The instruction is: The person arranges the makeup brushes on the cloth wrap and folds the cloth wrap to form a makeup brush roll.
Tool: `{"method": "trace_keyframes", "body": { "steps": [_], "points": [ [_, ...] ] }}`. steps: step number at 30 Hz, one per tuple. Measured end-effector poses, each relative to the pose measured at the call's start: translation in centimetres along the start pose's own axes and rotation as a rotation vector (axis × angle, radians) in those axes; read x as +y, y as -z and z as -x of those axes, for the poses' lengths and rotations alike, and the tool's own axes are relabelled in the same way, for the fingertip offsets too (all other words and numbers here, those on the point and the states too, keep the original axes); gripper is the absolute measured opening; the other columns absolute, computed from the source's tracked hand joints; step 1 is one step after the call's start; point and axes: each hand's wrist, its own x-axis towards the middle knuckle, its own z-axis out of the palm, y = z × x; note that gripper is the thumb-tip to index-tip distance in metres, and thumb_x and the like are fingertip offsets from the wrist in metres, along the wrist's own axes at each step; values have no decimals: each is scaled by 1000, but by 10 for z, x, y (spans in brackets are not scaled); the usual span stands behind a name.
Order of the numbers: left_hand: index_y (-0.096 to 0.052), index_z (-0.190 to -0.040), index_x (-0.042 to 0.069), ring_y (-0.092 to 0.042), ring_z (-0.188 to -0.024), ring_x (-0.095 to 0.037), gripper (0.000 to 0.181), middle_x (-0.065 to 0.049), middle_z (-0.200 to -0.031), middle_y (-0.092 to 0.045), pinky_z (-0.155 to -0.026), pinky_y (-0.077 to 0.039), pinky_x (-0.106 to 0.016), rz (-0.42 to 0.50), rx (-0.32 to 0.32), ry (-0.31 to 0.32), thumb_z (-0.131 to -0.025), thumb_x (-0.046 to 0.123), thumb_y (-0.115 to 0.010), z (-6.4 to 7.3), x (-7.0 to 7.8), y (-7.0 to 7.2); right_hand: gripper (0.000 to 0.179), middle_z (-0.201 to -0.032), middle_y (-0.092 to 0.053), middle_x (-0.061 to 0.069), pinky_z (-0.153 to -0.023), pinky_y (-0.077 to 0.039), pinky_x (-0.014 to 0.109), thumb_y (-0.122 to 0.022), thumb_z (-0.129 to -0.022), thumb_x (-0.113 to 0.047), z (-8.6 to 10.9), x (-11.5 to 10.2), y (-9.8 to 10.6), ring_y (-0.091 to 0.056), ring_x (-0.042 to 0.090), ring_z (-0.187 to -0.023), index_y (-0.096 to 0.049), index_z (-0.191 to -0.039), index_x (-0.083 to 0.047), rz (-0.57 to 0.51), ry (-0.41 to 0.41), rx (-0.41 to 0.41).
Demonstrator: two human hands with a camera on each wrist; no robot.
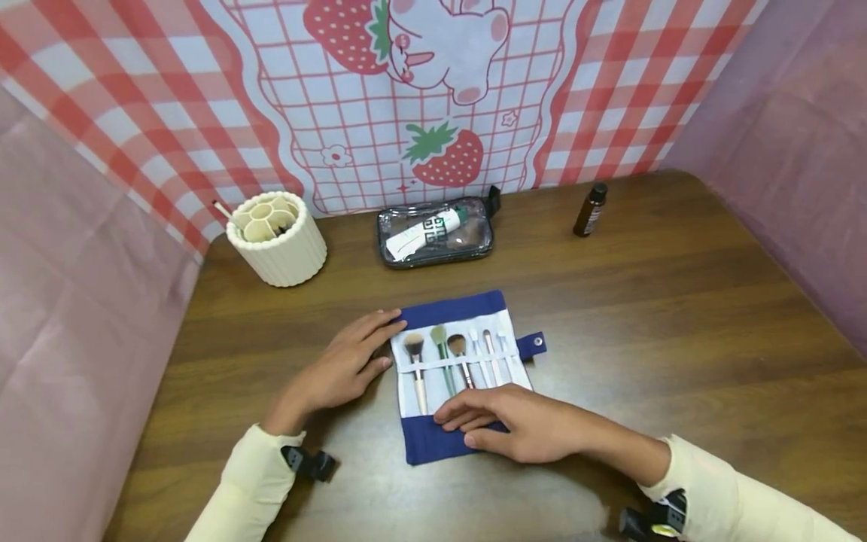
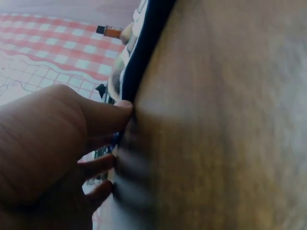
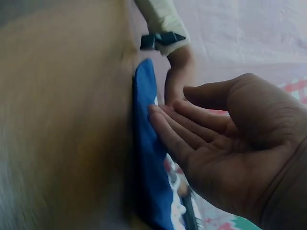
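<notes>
Laid flat on the table, a blue-and-white fabric brush roll holds several makeup brushes under a white band. Among them are a cream-handled brush, a green brush and a brown-headed brush. My left hand touches the roll's left edge with fingers extended; the left wrist view has the thumb against that edge. Over the roll's lower blue flap lies my right hand, its fingers loosely bent. In the right wrist view, these fingertips are at the blue fabric, with nothing gripped.
Behind on the left stands a cream ribbed holder with compartments and a thin stick in it. A clear zip pouch containing a white tube lies at the back middle. A small dark bottle stands upright toward the back right, before a checkered cloth.
</notes>
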Motion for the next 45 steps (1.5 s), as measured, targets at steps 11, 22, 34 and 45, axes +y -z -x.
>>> {"method": "trace_keyframes", "body": {
  "steps": [11, 22, 34, 45],
  "points": [
    [-57, -141, 18, -41, -131, -33, 43, -12, -141, -48, -108, -35, -55, -79, 37, 31, -99, 19, -65, 15, 10, -2, 18, -102, -66, -15, -74, -52, 26, -56, -105, -29, 21, 0, 39, -59, 2, -84, -69, -114, -22, 428, -132, 114],
    [-65, -104, 22, -40, -108, -17, 19, 1, -119, -46, -93, -39, -39, -13, -7, -3, -94, 36, -72, 22, 53, -20, 25, -123, -65, -5, -94, -52, 44, -59, -103, -25, 42, 9, 78, -61, 13, -110, -65, -126, -17, 587, -197, 117],
    [-57, -90, 22, -38, -87, -9, 22, 10, -96, -42, -77, -36, -28, -77, -38, -56, -93, 38, -72, 18, 76, -26, 34, -143, -51, -2, -108, -38, 59, -71, -95, -33, 50, 23, 87, -44, 29, -134, -63, -127, -26, 639, -145, 39],
    [-57, -94, 22, -48, -80, -6, 10, 12, -90, -50, -68, -47, -25, -4, 31, 72, -99, 25, -66, 13, 75, -21, 12, -118, -63, -7, -96, -51, 40, -62, -101, -19, 44, 25, 88, -56, 10, -112, -69, -110, -23, 753, 3, 144]
  ]
}}
